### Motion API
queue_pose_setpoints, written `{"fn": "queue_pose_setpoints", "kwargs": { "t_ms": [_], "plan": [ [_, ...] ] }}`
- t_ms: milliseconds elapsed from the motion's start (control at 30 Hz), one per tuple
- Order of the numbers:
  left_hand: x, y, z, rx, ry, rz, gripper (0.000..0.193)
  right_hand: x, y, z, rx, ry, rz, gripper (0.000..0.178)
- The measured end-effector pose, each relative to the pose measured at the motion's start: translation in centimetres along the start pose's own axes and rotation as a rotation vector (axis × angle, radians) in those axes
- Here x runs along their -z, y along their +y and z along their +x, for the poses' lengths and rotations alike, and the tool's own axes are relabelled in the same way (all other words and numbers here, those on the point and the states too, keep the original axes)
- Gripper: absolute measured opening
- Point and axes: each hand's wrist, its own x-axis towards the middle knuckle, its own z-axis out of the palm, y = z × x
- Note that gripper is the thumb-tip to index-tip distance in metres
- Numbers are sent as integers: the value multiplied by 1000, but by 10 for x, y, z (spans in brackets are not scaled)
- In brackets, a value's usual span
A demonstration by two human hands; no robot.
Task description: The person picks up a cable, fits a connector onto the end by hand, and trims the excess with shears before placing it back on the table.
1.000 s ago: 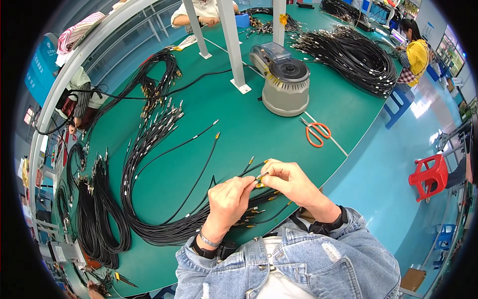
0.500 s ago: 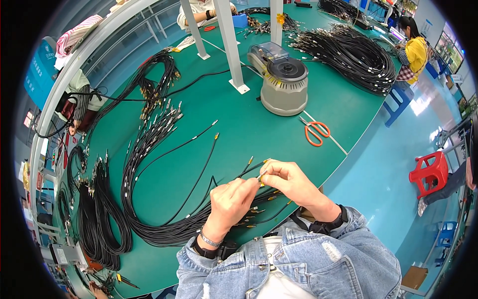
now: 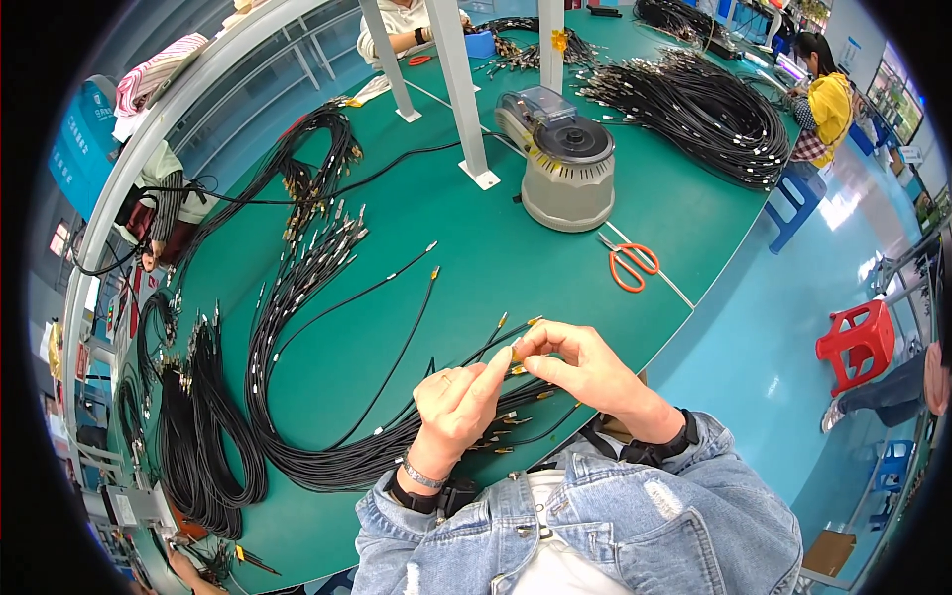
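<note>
My left hand (image 3: 456,405) and my right hand (image 3: 577,369) meet over the near part of the table, fingertips touching. Both pinch the end of a black cable, where a small yellow piece (image 3: 517,363) shows between them; my fingers hide most of this end. Beneath and beside the hands runs a big bundle of black cables (image 3: 327,466), curving round to the left, with metal connectors and yellow pieces on some ends. Two single cable ends, one with a yellow tip (image 3: 434,274), stick out from it over the green tabletop.
Orange-handled scissors (image 3: 633,266) lie to the right, near a round grey tape dispenser (image 3: 567,174). White metal posts (image 3: 461,99) rise from the green table (image 3: 476,248). More cable coils (image 3: 709,119) lie at the far right and left. A red stool (image 3: 855,345) stands on the floor; other people sit around.
The fingers of my left hand have shifted at the cable end, the forefinger now stretched up against my right fingertips. My right hand stays nearly in place.
</note>
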Motion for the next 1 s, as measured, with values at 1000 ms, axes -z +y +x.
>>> {"fn": "queue_pose_setpoints", "kwargs": {
  "t_ms": [1000],
  "plan": [
    [-8,7,-5,254,67,-67,9,-19,10,7,117,68,141,15]
  ]
}}
